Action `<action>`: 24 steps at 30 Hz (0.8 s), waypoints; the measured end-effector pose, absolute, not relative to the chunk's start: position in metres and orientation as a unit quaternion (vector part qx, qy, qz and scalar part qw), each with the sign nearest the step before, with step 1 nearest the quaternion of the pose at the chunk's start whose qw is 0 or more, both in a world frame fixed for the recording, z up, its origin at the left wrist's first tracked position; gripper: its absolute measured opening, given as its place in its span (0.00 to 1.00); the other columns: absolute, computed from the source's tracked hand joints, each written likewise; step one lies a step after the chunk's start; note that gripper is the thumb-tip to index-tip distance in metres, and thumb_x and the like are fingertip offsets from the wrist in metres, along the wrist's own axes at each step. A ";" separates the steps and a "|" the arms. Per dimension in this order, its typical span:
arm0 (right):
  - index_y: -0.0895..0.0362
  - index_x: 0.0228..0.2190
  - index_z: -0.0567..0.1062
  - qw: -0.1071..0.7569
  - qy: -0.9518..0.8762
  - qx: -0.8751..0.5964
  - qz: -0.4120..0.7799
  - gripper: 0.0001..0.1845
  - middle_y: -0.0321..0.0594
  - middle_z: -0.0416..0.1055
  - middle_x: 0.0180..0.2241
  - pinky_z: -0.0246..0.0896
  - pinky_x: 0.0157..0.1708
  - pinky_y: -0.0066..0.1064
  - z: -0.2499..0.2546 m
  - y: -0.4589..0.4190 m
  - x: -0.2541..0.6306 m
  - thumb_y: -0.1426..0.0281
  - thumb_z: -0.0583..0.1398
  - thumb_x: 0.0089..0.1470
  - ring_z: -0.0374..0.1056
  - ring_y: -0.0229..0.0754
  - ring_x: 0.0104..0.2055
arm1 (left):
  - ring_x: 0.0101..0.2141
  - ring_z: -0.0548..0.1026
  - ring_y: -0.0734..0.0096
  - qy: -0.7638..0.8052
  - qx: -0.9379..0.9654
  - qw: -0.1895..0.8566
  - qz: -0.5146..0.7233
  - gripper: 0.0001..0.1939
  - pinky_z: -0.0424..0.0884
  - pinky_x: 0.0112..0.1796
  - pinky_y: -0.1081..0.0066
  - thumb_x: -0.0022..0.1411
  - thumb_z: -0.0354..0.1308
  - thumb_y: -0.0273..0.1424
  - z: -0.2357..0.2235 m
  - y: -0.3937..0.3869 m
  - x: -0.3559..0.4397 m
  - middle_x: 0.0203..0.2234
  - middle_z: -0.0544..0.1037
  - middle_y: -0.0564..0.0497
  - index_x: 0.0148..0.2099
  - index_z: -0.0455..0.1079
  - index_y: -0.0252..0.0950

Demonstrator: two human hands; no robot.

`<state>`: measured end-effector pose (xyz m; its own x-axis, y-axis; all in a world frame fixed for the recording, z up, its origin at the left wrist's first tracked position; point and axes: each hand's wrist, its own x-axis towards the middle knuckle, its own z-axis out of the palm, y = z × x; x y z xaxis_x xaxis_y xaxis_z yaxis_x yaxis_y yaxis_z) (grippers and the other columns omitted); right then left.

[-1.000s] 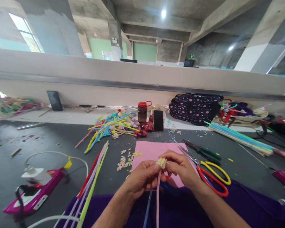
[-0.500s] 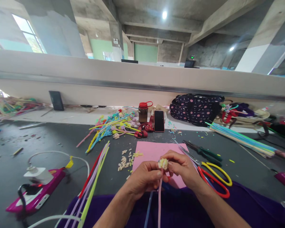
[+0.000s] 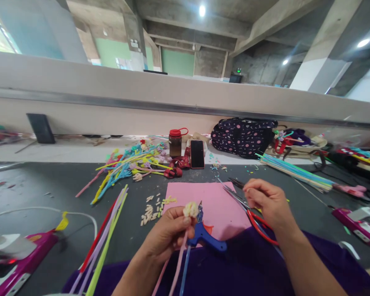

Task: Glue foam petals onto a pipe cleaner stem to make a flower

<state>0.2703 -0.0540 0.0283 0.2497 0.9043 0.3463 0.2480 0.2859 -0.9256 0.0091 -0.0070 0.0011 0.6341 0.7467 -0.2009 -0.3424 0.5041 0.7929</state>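
My left hand (image 3: pixel 168 234) is closed round a pale pink stem topped by a small cream flower head (image 3: pixel 191 209), held upright over the near edge of a pink sheet (image 3: pixel 212 199). A blue stem hangs beside the pink one. A blue glue gun (image 3: pixel 204 237) lies just right of that hand on the purple cloth (image 3: pixel 234 271). My right hand (image 3: pixel 269 203) is off to the right, fingers curled in a pinch above the dark pliers (image 3: pixel 234 183) and red-handled scissors (image 3: pixel 260 227). What the pinch holds is not visible.
A heap of coloured stems (image 3: pixel 126 164), a red-lidded jar (image 3: pixel 174 142), a phone (image 3: pixel 197 154) and a spotted bag (image 3: pixel 243 137) sit at the back. Long stems (image 3: pixel 105 242) lie left, a straw bundle (image 3: pixel 296 172) right. Pink devices (image 3: pixel 18 263) flank both sides.
My right hand has let go of the flower head and moved right, over the pliers and scissors. The left hand keeps the stem. The glue gun now shows. The view has shifted.
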 end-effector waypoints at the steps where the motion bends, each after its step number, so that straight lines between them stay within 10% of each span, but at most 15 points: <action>1: 0.58 0.28 0.72 0.570 -0.541 -0.559 0.266 0.07 0.32 0.63 0.18 0.49 0.18 0.24 0.026 -0.058 0.284 0.66 0.59 0.50 0.56 0.32 0.18 | 0.09 0.56 0.89 0.265 0.367 0.829 0.329 0.16 0.42 0.11 0.84 0.39 0.68 0.36 0.002 -0.007 0.008 0.11 0.71 0.51 0.25 0.70 0.29; 11: 0.52 0.38 0.72 0.021 -0.633 -0.774 0.005 0.14 0.43 0.70 0.37 0.58 0.31 0.30 -0.024 -0.089 0.350 0.64 0.52 0.53 0.68 0.47 0.40 | 0.11 0.55 0.88 0.281 0.403 0.806 0.330 0.14 0.43 0.13 0.83 0.41 0.66 0.36 0.002 -0.002 0.006 0.12 0.71 0.51 0.26 0.71 0.30; 24: 0.56 0.25 0.71 -0.040 -0.625 -0.777 0.063 0.07 0.40 0.73 0.26 0.43 0.22 0.27 -0.021 -0.068 0.364 0.70 0.53 0.49 0.67 0.43 0.28 | 0.11 0.53 0.88 0.316 0.462 0.760 0.329 0.14 0.42 0.14 0.81 0.44 0.64 0.36 0.002 0.000 0.012 0.13 0.70 0.53 0.28 0.70 0.30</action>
